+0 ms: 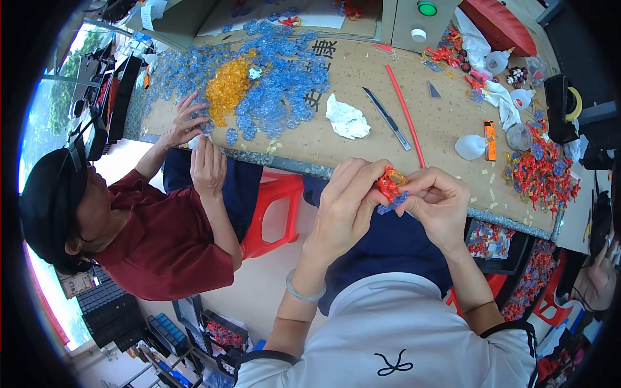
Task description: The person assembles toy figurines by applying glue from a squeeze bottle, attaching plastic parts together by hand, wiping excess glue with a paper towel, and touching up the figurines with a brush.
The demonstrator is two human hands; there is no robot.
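Note:
Between my two hands, just off the table's near edge, is a small red figurine (390, 183) with a yellow translucent part and a blue translucent base (392, 204). My left hand (349, 200) pinches it from the left, thumb and fingers closed on the red part. From the right, my right hand (438, 200) has its thumb and fingertips closed at the figurine's blue and yellow edge. The fingers hide much of its shape. A bangle circles my left wrist.
A person in dark red sits at my left, hands (206, 165) near blue translucent pieces (278, 84) and a yellow pile (228, 87). On the table lie crumpled tissue (347, 118), a utility knife (387, 119), a red rod (405, 116), a white bottle (471, 147) and heaped red-blue figurines (543, 171).

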